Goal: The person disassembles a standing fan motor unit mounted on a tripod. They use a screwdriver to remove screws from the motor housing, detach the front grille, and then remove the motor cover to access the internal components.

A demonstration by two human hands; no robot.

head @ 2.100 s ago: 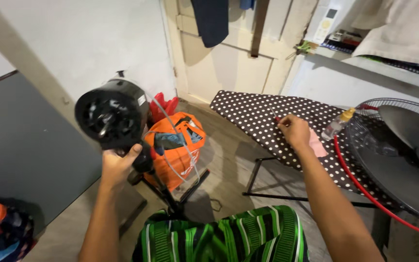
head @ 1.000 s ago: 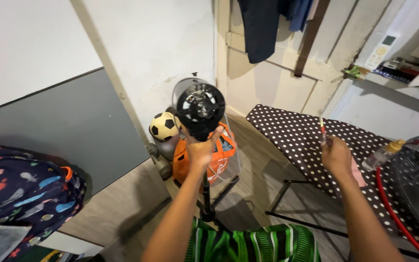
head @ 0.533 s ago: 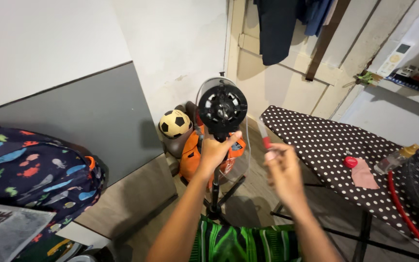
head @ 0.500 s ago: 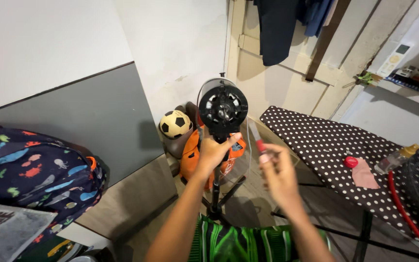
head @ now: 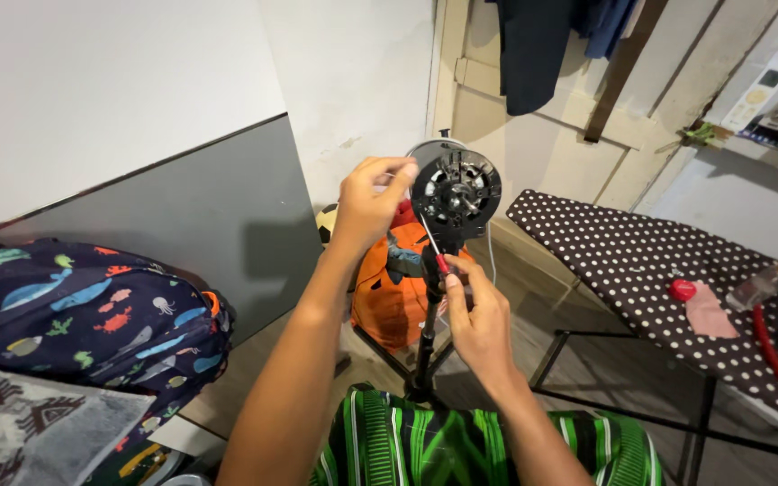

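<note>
The motor [head: 455, 192] is gripped by the left hand [head: 366, 202]; a screwdriver [head: 434, 252], pinched in the right hand [head: 479, 315], is angled up toward it.

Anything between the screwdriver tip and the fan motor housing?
Nothing visible. The right hand holds the thin red-handled screwdriver up at the round black fan motor housing; its tip already reaches the housing's lower edge. The left hand grips the housing's left rim, clear of the shaft.

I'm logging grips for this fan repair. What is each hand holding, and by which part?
The left hand grips the fan motor at its rim. The right hand holds a screwdriver by its red handle.
</note>
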